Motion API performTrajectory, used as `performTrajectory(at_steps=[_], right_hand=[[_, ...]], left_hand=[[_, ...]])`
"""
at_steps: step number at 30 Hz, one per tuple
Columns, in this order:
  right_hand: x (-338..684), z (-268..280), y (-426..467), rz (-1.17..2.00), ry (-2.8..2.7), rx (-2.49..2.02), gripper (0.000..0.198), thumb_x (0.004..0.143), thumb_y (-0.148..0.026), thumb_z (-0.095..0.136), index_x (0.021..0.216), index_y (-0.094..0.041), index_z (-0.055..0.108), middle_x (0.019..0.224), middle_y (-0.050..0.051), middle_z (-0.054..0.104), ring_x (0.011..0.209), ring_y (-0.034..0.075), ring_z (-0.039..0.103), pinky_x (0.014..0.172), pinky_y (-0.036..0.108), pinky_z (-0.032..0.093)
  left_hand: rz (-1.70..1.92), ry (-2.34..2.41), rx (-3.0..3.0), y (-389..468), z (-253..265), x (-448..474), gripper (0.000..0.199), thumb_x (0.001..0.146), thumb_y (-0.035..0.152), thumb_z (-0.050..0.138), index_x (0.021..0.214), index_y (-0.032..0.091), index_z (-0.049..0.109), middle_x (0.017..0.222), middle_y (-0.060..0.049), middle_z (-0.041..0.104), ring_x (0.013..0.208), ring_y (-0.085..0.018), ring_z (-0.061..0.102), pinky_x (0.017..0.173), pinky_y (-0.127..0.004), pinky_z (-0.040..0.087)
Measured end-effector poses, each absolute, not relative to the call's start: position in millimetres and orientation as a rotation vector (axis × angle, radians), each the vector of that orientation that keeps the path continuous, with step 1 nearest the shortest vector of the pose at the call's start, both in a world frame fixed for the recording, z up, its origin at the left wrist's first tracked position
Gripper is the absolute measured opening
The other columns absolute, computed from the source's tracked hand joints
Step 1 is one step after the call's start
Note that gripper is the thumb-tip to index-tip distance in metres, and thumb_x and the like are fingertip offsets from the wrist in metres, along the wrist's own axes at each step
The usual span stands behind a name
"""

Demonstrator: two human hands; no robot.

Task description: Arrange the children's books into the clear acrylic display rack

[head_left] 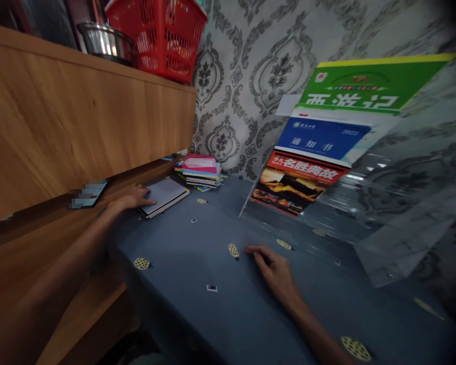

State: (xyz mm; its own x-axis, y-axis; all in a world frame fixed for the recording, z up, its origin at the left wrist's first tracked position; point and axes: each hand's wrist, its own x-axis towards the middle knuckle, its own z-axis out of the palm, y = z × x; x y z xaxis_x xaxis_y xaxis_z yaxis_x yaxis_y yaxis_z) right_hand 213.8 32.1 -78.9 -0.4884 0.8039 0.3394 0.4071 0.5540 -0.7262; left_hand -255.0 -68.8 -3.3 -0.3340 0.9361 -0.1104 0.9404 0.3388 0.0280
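Observation:
My left hand [137,196] rests on the left edge of a grey-covered book [165,192], its visible fingers lying on the cover. Light page edges, perhaps of more than one book, show below that cover. My right hand [275,268] is over the middle of the table, holding nothing; its index finger reaches out and its thumb is apart, while the other fingers are partly hidden. Behind it stands a clear acrylic rack [327,218] with a green book [361,86], a blue booklet [323,139] and a red-topped book [296,180] upright in tiers.
A stack of several books [199,165] with a pink one on top sits against the wallpapered wall. The wooden cabinet [91,121] overhangs the left side, bearing a red basket [163,40] and a metal bowl [104,43]. A phone [89,194] lies on the wooden ledge.

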Motion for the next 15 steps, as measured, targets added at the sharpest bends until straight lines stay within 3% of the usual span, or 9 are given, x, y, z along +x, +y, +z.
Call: performTrajectory(at_steps=[4, 15], right_hand=[[213, -76, 30, 0.782, -2.130, -0.978, 0.030, 0.087, -0.039, 0.050, 0.088, -0.026, 0.077, 0.094, 0.007, 0.079, 0.091, 0.027, 0.075, 0.084, 0.041, 0.059], [212, -69, 25, 0.783, -2.127, -0.963, 0.032, 0.089, -0.038, 0.048, 0.090, -0.023, 0.077, 0.092, 0.008, 0.079, 0.089, 0.027, 0.074, 0.083, 0.041, 0.057]], left_hand=[[-0.073, 2.488, 1.709, -63, -6, -267, 0.095, 0.082, 0.074, 0.043, 0.152, 0.011, 0.043, 0.153, -0.020, 0.050, 0.138, -0.034, 0.050, 0.111, -0.040, 0.040], [-0.196, 2.518, 1.731, -60, -6, -264, 0.096, 0.077, 0.080, 0.043, 0.145, 0.012, 0.053, 0.146, -0.021, 0.056, 0.132, -0.037, 0.054, 0.108, -0.041, 0.041]])
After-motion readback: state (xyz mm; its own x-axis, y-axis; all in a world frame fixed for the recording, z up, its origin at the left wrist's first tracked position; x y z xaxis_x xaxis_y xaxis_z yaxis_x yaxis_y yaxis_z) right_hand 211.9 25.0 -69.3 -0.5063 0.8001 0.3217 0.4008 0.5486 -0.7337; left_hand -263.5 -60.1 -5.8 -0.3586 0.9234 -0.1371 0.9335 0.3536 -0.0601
